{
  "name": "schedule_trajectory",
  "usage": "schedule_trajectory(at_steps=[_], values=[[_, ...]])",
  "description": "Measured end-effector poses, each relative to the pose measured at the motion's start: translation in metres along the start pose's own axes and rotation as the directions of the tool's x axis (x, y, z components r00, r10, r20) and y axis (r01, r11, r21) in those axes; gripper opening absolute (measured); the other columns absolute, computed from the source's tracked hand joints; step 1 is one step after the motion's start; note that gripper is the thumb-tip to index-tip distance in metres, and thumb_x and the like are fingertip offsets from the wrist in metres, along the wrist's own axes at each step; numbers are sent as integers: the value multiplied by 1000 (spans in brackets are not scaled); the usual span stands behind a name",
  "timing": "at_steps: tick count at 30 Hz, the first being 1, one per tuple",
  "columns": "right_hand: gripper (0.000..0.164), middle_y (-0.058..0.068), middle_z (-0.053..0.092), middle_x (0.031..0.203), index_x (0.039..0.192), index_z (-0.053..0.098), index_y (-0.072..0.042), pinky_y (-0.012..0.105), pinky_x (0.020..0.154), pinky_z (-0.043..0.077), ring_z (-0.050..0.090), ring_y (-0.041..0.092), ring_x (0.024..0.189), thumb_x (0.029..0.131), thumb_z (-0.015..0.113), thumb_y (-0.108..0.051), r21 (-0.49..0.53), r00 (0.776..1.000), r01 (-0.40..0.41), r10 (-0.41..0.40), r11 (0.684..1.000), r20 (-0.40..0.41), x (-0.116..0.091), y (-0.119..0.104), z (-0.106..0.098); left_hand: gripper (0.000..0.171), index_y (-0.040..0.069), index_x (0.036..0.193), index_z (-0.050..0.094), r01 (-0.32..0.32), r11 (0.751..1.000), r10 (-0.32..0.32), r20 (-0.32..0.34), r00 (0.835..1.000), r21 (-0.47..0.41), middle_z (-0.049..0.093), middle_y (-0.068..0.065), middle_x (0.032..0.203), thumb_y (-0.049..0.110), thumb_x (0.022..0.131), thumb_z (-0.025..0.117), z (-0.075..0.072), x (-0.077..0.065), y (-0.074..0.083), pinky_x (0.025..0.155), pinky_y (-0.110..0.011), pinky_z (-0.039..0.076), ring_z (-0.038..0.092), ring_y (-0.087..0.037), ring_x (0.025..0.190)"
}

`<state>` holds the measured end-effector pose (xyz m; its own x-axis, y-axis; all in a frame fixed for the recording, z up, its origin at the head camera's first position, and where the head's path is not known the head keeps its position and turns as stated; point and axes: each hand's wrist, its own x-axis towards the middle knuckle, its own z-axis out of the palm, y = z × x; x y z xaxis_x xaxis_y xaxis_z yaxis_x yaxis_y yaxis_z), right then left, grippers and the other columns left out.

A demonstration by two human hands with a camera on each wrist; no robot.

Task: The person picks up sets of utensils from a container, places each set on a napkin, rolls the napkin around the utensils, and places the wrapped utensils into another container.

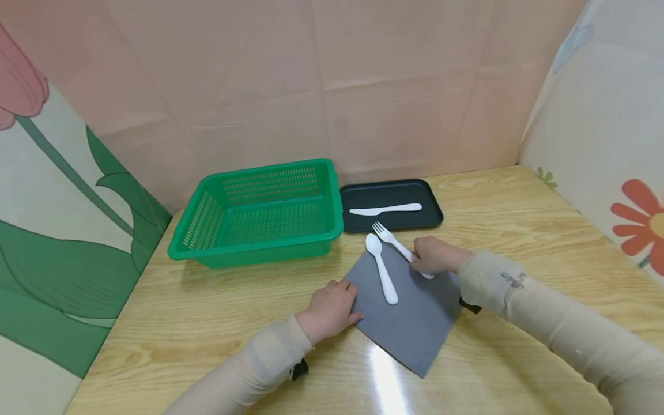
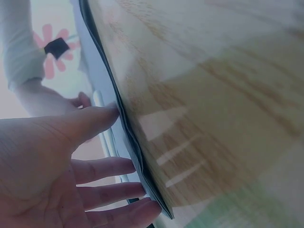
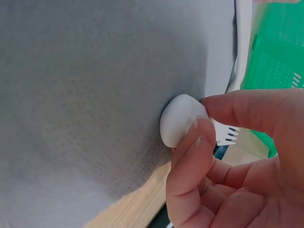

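Note:
A grey folded cloth (image 1: 420, 328) lies slantwise on the table. On it rests a white spoon (image 1: 385, 276), tilted slightly from upright in the head view. My right hand (image 1: 437, 255) pinches the handle of a white fork (image 1: 398, 246) between thumb and fingers; its tines reach past the cloth's far corner, toward the tray. In the right wrist view the rounded end of the fork handle (image 3: 180, 121) shows just over the cloth. My left hand (image 1: 332, 309) touches the cloth's left edge with fingers spread and fairly straight, as the left wrist view also shows.
A black tray (image 1: 433, 216) stands behind the cloth and holds a white knife (image 1: 386, 210). Left of it, touching or nearly so, is a green basket (image 1: 249, 255). The wooden table (image 1: 207, 323) meets a pink sheet (image 1: 249, 75) at the back.

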<state>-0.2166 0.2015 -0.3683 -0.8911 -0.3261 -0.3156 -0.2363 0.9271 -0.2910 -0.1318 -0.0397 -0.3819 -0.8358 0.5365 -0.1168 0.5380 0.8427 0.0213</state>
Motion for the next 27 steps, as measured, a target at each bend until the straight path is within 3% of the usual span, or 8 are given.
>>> schedule_trajectory(at_steps=[7,15,27], values=[[18,6,55,67,76,52,-3,23,52,39,52,15,60,86,59,-16,-11,1000,25,-25,1000,-15,-2,0,2,39,10,104,60,1,1000,-1,0,1000,5,60,-4,97,43,85,64,0,0,0,57,-26,48,58,-16,85],[17,6,56,72,82,54,-2,23,54,40,53,15,63,88,57,-18,-3,999,-34,34,999,36,0,0,2,38,10,103,61,-1,1000,1,0,1000,4,60,-3,97,43,86,64,0,0,0,58,-26,48,58,-16,84],[17,7,56,73,83,53,-2,23,54,40,53,15,63,88,58,-18,35,997,-69,68,997,45,-4,-2,3,38,10,103,61,-3,1000,3,0,1000,7,60,-3,97,44,86,63,1,1,-1,57,-26,49,58,-16,84]])
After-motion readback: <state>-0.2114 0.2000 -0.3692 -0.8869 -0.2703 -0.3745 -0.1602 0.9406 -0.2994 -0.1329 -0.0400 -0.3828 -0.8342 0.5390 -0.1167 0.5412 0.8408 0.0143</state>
